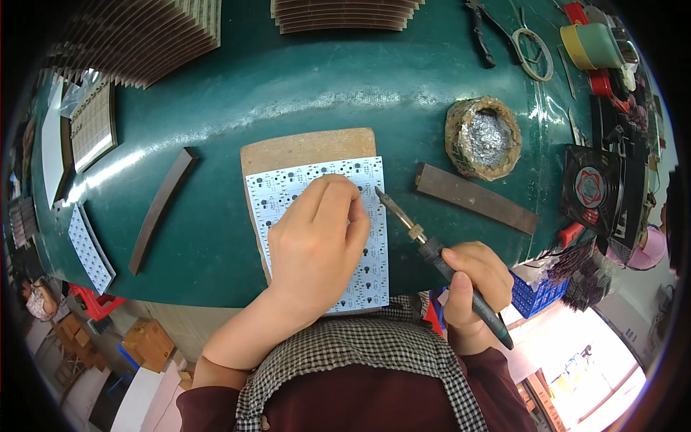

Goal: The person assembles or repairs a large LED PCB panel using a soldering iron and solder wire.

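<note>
A white circuit board panel [368, 266] with rows of small dark parts lies on a brown wooden board [309, 147] in front of me. Over its middle is my left hand [313, 234], fingers pinched together. Whatever it may hold is hidden beneath the fingers. My right hand [476, 288] grips a soldering iron [432, 250] by its dark handle. The iron slants up to the left, its tip at the panel's upper right edge, close to the left fingertips; whether the tip touches the panel I cannot tell.
Right of the panel are a rough round pot [453, 140] of silvery metal and a dark bar [475, 198]. Another bar [162, 209] lies left, near another white panel [91, 248]. Stacked brown boards [345, 16] stand far back. At the right are a black fan [590, 187] and pliers [481, 36].
</note>
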{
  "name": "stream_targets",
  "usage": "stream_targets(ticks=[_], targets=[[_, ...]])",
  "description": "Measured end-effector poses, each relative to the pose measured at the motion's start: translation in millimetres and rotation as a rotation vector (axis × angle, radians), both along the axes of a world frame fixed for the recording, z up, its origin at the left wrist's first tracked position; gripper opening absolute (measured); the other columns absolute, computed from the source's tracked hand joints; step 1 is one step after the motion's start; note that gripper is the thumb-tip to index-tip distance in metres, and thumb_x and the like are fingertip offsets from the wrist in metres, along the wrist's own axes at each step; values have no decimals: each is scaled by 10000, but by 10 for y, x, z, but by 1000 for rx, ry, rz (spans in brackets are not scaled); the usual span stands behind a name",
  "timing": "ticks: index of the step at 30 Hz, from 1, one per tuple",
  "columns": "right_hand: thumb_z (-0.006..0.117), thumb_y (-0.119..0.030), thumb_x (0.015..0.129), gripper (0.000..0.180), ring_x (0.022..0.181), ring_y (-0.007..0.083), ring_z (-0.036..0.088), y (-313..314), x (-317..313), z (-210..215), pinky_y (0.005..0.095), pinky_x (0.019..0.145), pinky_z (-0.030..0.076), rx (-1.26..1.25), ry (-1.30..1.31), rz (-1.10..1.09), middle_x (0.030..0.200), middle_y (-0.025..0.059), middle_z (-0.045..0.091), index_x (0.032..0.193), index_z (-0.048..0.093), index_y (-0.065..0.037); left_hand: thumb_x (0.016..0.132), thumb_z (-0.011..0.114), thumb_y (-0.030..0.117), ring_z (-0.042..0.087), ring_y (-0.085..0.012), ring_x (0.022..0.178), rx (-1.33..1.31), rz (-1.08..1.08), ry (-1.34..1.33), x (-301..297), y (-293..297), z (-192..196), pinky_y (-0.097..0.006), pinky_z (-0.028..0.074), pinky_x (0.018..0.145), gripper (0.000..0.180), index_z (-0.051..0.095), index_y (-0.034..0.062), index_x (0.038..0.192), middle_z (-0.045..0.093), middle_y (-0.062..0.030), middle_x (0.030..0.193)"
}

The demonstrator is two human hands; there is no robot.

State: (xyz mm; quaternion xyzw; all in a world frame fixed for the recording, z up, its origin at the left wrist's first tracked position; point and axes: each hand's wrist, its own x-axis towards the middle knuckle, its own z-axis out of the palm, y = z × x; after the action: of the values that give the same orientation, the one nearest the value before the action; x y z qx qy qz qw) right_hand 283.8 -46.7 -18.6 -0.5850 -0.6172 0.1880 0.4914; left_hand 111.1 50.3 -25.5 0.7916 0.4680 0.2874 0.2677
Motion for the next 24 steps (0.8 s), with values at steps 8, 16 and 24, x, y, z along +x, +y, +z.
stream_targets(ticks=[8, 16, 24], targets=[[618, -58, 752, 157, 550, 230, 613, 49, -26, -3, 297, 497, 487, -23, 9, -2, 706, 135, 635, 875, 653, 34, 698, 650, -20, 599, -226, 625, 35, 5, 30, 21, 0, -27, -311, 479, 537, 157, 540, 30, 798, 587, -75, 812], [631, -94, 775, 173, 555, 234, 620, 33, -38, 27, 299, 501, 497, -35, -24, 14, 703, 134, 637, 889, 651, 34, 731, 639, -23, 603, -242, 665, -10, 7, 40, 31, -5, -16, -318, 484, 561, 121, 571, 13, 825, 583, -90, 848], [621, -95, 778, 178, 549, 235, 620, -64, -43, 3, 303, 510, 506, -4, -57, 24, 689, 138, 633, 894, 650, 36, 748, 645, 6, 601, -256, 698, -36, -34, 10, -20, 0, 0, -340, 487, 595, 124, 579, 6, 853, 568, -98, 882]])
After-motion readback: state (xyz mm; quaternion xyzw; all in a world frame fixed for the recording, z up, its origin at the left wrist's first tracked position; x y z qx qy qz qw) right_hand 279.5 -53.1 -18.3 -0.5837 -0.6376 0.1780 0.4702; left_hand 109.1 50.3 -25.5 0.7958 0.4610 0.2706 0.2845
